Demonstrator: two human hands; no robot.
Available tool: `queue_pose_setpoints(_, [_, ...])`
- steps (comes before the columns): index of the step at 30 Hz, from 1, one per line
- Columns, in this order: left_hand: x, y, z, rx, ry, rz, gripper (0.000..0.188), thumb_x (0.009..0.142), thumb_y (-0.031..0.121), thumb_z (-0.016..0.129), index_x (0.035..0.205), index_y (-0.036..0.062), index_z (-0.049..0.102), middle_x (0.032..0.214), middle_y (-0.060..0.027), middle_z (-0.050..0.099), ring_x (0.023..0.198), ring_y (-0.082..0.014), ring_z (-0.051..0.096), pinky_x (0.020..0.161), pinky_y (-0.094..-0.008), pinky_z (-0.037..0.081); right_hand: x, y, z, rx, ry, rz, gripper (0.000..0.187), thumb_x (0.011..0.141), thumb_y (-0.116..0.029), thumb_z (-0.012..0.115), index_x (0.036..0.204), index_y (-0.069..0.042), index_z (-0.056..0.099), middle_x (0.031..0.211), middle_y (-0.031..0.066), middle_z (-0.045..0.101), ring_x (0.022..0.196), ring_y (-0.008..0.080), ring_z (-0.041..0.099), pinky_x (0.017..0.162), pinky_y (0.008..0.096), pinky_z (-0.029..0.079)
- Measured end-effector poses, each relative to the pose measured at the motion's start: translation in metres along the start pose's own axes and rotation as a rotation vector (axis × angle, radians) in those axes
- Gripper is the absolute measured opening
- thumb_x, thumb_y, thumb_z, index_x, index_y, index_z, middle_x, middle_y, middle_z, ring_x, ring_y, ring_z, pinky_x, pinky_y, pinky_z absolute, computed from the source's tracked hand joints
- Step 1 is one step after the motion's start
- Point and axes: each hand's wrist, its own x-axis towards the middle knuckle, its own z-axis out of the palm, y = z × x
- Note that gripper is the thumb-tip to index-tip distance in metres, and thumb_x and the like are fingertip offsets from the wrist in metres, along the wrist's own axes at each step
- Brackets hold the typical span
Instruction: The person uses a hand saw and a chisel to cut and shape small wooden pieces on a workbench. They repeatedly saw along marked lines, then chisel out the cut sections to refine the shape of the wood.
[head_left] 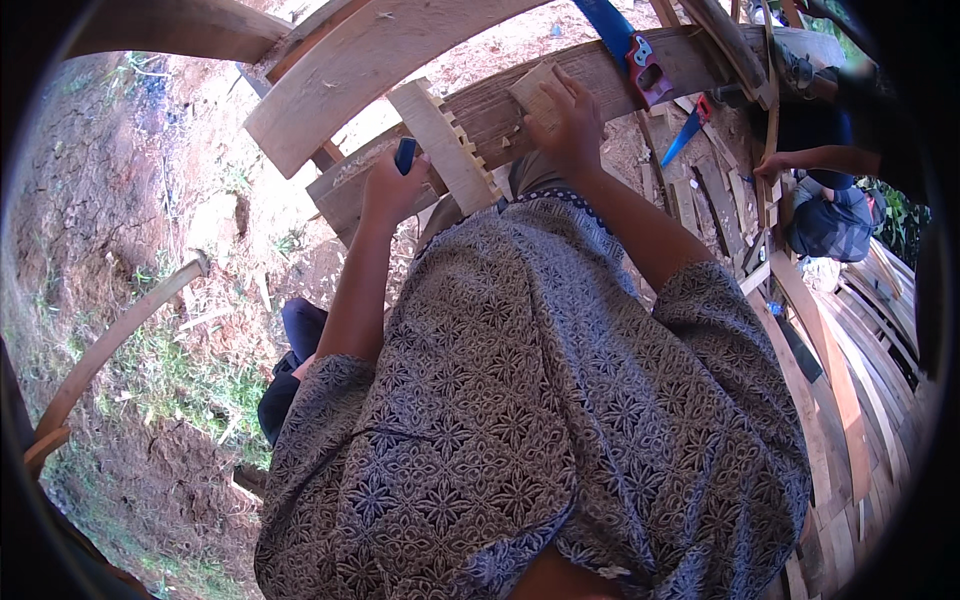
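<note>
support: weathered plank point(600, 75) | on it: notched wood strip point(445, 145), blue-handled saw point(630, 45) (handle end)

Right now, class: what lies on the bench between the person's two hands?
In the head view, a pale wooden piece with a notched, toothed edge lies slanting on the weathered plank, between the left hand holding a dark blue handle and the right hand.

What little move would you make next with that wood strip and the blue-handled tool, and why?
Probably draw the blue-handled tool in the left hand along the notched wood strip. The tool sits right beside the strip's lower end, while the right hand presses a small wood block onto the plank, steadying the work.
</note>
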Motion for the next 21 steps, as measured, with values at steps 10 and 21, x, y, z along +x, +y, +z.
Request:
queue_pose_setpoints(10, [-0.009,-0.004,0.045,-0.276,0.079,-0.057,0.073,0.089,0.045,0.073,0.138,-0.0066,0.055,0.117,-0.0278,0.07,0.111,-0.0393,0.069,0.097,-0.0448,0.052,-0.032,-0.068,0.043,0.083,-0.566,0.116,0.038,0.087,-0.022,0.073,0.124,-0.012,0.072,0.115,0.0196,0.065,0.109,0.0408,0.06,0.096,0.0509,0.049])
queue_pose_setpoints(21, [0.025,0.002,0.059,-0.523,0.106,-0.242,0.052,0.088,0.042,0.077,0.112,-0.0025,0.064,0.091,-0.0165,0.071,0.081,-0.0292,0.071,0.075,-0.042,0.055,-0.042,-0.051,0.069,0.311,-0.624,0.202,0.036,0.084,-0.026,0.074,0.119,-0.014,0.071,0.121,0.0164,0.065,0.115,0.0417,0.059,0.098,0.0523,0.05])
